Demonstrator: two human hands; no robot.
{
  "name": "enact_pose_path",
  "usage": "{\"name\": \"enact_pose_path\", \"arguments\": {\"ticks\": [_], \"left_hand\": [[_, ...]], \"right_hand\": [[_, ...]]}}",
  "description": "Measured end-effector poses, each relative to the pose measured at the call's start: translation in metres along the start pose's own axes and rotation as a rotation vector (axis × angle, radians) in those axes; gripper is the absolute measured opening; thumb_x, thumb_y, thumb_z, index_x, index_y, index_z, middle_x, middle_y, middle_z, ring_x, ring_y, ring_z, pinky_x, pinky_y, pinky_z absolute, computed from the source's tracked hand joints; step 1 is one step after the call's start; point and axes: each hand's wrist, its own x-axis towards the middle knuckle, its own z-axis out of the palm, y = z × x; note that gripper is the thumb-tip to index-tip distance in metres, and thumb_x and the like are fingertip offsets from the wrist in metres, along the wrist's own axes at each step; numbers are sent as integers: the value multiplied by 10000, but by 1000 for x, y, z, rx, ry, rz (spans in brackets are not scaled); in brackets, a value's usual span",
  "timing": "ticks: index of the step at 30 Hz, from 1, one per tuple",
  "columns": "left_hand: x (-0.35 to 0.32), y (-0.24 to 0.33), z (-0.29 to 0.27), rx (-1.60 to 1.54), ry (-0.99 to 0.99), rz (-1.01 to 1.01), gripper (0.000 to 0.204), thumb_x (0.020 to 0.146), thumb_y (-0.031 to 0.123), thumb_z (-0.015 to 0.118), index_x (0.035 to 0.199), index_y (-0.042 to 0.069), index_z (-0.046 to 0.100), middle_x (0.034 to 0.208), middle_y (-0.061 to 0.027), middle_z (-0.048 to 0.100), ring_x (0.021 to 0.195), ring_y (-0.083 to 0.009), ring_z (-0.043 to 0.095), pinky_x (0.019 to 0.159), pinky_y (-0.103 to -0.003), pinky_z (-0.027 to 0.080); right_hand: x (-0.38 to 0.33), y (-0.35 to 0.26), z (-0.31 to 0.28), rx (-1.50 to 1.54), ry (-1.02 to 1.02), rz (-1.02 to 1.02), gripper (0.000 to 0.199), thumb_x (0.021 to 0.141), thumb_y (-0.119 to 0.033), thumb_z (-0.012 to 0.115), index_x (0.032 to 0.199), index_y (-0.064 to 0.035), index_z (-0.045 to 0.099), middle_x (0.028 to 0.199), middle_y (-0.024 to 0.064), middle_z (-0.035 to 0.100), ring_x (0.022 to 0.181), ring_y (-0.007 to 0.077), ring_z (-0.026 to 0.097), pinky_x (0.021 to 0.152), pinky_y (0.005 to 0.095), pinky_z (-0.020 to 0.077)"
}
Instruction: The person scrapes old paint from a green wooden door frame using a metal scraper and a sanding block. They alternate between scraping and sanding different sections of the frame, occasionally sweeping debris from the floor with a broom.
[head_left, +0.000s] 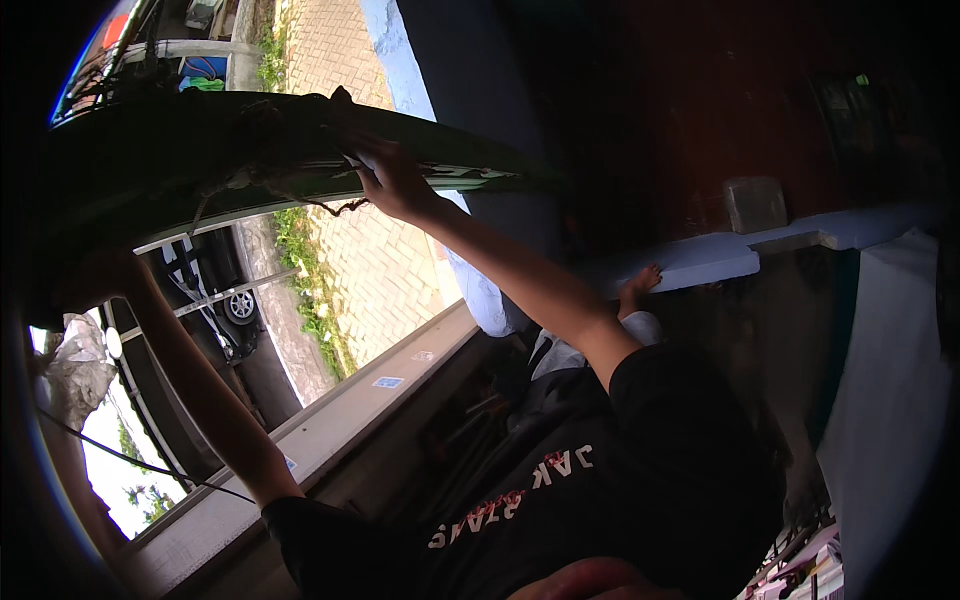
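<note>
A long dark green panel (440,145) spans the upper left, its surface mostly in shadow. My right hand (395,182) is at its lower edge with the fingers bent and closed together; what they pinch, if anything, is too dark to make out. Beside that hand a thin twisted cord (340,208) hangs from the panel, and a dark tangle (260,125) shows across it. My left hand (95,278) is raised to the panel's left end, where shadow hides its fingers.
Below the panel runs a pale ledge (340,410) with small stickers. Beyond the opening are brick paving (370,270), a plant strip and a vehicle wheel (240,306). A thin black cable (150,465) crosses the lower left. To the right, a pale blue ledge (700,262) adjoins a dark red wall.
</note>
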Motion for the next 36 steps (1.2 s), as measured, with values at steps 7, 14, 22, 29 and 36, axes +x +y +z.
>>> {"name": "enact_pose_path", "arguments": {"ticks": [7,14,22,29,36], "left_hand": [[-2,-15,53,-447,120,-87,1182,866,659,573,1393,-273,71,1321,-458,303,1234,-516,417,979,-629,359],[-4,-10,12,-981,122,-156,1143,880,625,572,1381,-281,86,1298,-456,312,1236,-512,407,998,-596,370],[18,11,-28,-1287,199,-190,1035,907,562,578,1391,-240,140,1327,-405,311,1293,-437,349,1042,-524,372],[-12,-15,52,-1051,113,-94,992,901,577,582,1363,-216,206,1296,-375,344,1283,-400,369,1023,-518,385],[3,-10,26,-826,158,-150,1034,885,610,585,1336,-234,193,1244,-366,385,1196,-434,439,938,-539,430]], "right_hand": [[-168,187,-118,-448,-41,323,192,911,-33,594,1087,29,642,1006,262,660,981,453,624,821,469,508],[-14,30,-52,-87,50,324,246,991,-142,541,1155,19,630,1047,247,664,971,415,644,824,438,515],[-127,112,-56,-351,132,169,305,860,66,583,1151,4,645,1154,226,658,1078,395,630,919,434,518],[-86,96,-77,-410,133,534,225,983,-120,544,1128,9,657,998,245,689,967,416,663,824,421,535],[-28,-14,-22,-64,-41,-39,400,940,-76,622,1336,-42,580,1458,169,500,1341,365,477,1075,446,421]]}}
